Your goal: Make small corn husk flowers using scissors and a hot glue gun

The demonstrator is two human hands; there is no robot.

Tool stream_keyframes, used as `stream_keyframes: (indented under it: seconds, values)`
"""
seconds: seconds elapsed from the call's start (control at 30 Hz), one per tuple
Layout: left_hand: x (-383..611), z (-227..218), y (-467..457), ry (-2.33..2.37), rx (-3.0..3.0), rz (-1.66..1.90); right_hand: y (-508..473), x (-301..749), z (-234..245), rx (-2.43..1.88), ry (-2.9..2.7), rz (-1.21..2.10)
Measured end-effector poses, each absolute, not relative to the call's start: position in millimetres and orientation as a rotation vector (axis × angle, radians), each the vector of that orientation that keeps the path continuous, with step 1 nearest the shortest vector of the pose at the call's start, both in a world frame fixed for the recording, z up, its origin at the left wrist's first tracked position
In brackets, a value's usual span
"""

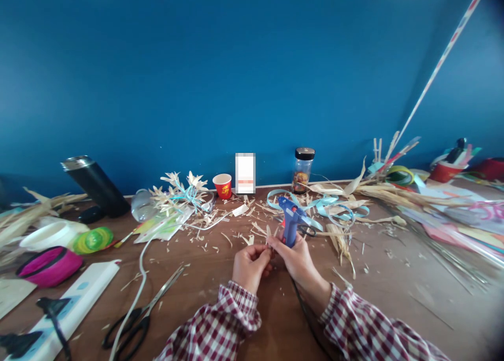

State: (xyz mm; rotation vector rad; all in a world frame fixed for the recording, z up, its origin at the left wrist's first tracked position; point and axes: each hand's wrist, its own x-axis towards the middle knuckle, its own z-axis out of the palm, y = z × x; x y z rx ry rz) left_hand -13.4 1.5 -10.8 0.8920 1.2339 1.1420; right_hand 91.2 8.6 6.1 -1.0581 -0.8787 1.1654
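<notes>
My right hand (300,261) is wrapped round the grip of a blue hot glue gun (290,216), held upright above the wooden table (220,292), its black cord running down toward me. My left hand (250,266) is closed in a pinch on a small pale piece of dried husk (269,235), held right beside the glue gun where the two hands meet. Both sleeves are red and white checked. What the nozzle touches is hidden.
Black-handled scissors (136,319) lie at front left by a white power strip (74,303). Husk scraps, light blue ribbon (326,206), a husk flower bunch (179,193), a red cup (223,185), a jar (303,170), a black flask (94,185) and dried husks (378,190) crowd the back, against a blue wall.
</notes>
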Motion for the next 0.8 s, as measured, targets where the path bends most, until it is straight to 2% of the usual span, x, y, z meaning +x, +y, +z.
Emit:
stream_keyframes:
  seconds: [0.43,0.8]
  values:
    - [-18.8,-15.9,8.8,1.197,0.846,1.215,14.4,100.7,-7.0,-1.105,-1.034,1.192]
    - [-39.2,-8.1,24.6,1.239,0.815,1.33,-9.6,145.9,17.6,-0.954,-1.487,1.09]
